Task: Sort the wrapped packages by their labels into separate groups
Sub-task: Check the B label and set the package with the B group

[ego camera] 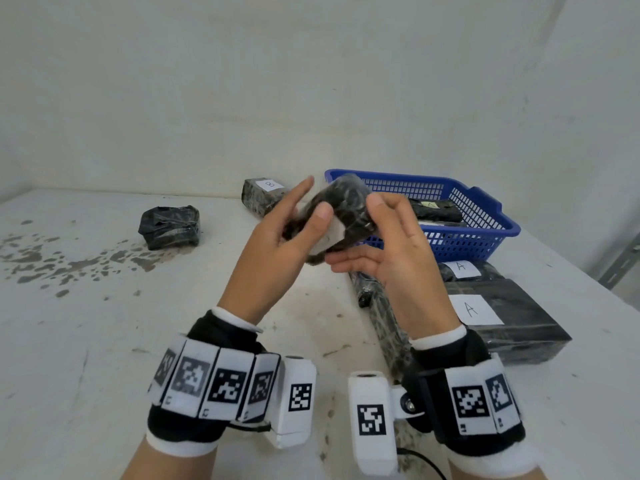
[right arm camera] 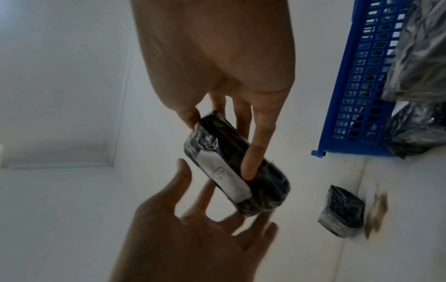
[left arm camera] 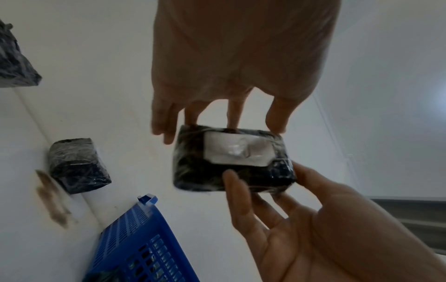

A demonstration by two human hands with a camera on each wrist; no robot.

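A small black wrapped package (ego camera: 346,209) with a white label (left arm camera: 237,149) is held in the air in front of the blue basket (ego camera: 485,216). My left hand (ego camera: 294,223) holds it with the thumb on the label face and the fingers behind. My right hand (ego camera: 381,233) pinches its other end between thumb and index finger (right arm camera: 251,167), the remaining fingers stretched out below. The letter on the label is too blurred to read. A package marked B (ego camera: 265,195) lies by the back wall, and two marked A (ego camera: 502,317) lie at the right.
An unlabelled-side black package (ego camera: 169,226) lies on the table at the left, near dark stains (ego camera: 69,258). The basket holds more wrapped packages (ego camera: 436,206). A long wrapped package (ego camera: 381,313) lies under my right forearm. The table's right edge runs close beside the A packages.
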